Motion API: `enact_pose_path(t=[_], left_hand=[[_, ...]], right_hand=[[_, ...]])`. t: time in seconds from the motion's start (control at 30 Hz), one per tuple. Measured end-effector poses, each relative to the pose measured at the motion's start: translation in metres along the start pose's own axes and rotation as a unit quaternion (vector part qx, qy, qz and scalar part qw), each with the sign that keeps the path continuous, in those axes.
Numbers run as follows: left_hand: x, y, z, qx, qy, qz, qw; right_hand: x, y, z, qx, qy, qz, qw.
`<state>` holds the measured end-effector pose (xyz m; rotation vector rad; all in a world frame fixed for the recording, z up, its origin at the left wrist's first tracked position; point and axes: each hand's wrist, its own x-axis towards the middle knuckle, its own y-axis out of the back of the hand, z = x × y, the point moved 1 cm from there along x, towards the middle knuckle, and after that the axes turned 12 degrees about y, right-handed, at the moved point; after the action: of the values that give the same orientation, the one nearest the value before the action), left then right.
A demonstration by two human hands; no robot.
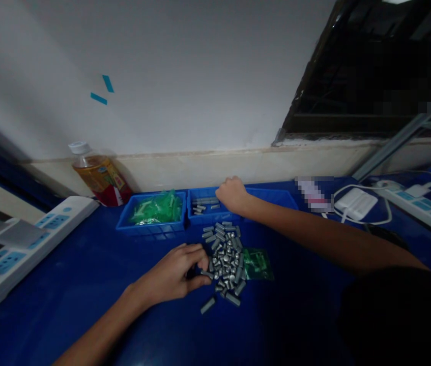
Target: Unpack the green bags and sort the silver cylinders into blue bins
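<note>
At the left edge of a pile of grey metal standoffs and screws (226, 258), my left hand (182, 269) pinches one small metal standoff (206, 274) between thumb and finger. My right hand (233, 195) is closed over the long blue bin (272, 195), its fingertips turned away from view; what they hold, if anything, is hidden. Several standoffs (205, 203) lie inside that bin, left of the hand. A small green plastic bag (258, 264) with pale pieces inside touches the right side of the pile. One standoff (208, 305) lies apart, in front of the pile.
Left of the long bin stands another blue bin (150, 231) filled with green plastic bags (157, 207). Behind it a drink bottle (101, 175) leans by the wall. White power strips (32, 244) lie at both sides; a white charger (356, 202) with cables sits at right.
</note>
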<state>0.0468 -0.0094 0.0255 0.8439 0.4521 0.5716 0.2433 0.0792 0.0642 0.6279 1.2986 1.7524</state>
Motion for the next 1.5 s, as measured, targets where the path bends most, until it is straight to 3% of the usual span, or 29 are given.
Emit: enact_pose_path(t=[0.13, 0.23, 0.3, 0.37, 0.43, 0.5, 0.6, 0.77, 0.9, 1.03, 1.13, 1.33, 1.5], left_hand=[[0.004, 0.001, -0.008, -0.072, 0.003, 0.008, 0.997], [0.007, 0.006, -0.016, -0.175, 0.042, 0.011, 0.984], [0.01, 0.011, -0.02, -0.251, 0.076, 0.07, 0.962], [0.015, 0.015, -0.019, -0.31, 0.096, 0.135, 0.936], [0.021, 0.015, -0.013, -0.346, 0.103, 0.159, 0.919], [0.029, 0.01, -0.002, -0.373, 0.101, 0.145, 0.911], [0.04, -0.001, 0.017, -0.405, 0.098, 0.108, 0.903], [0.045, -0.015, 0.032, -0.419, 0.086, 0.082, 0.9], [0.035, -0.018, 0.031, -0.405, 0.05, 0.121, 0.905], [0.025, -0.016, 0.034, -0.252, -0.007, 0.184, 0.95], [0.023, -0.01, 0.035, -0.171, 0.0, 0.207, 0.963], [0.027, -0.006, 0.032, -0.17, 0.045, 0.213, 0.961], [0.027, -0.005, 0.028, -0.192, 0.063, 0.203, 0.958]], right_hand=[[-0.005, 0.001, 0.008, 0.004, -0.042, 0.025, 0.999], [-0.019, 0.007, 0.013, 0.018, -0.04, 0.054, 0.998], [-0.038, 0.011, 0.006, 0.058, -0.038, 0.135, 0.988], [-0.062, 0.01, -0.011, 0.125, -0.034, 0.247, 0.96], [-0.088, 0.004, -0.036, 0.182, -0.002, 0.31, 0.933], [-0.109, -0.005, -0.06, 0.213, 0.036, 0.315, 0.924], [-0.129, -0.017, -0.077, 0.255, 0.038, 0.328, 0.909], [-0.136, -0.025, -0.073, 0.304, 0.026, 0.386, 0.871], [-0.134, -0.027, -0.076, 0.358, -0.01, 0.398, 0.844], [-0.132, -0.028, -0.082, 0.371, -0.022, 0.388, 0.843], [-0.132, -0.03, -0.08, 0.37, -0.026, 0.387, 0.844], [-0.131, -0.026, -0.077, 0.278, 0.01, 0.371, 0.886], [-0.116, -0.002, -0.058, 0.182, 0.04, 0.294, 0.937]])
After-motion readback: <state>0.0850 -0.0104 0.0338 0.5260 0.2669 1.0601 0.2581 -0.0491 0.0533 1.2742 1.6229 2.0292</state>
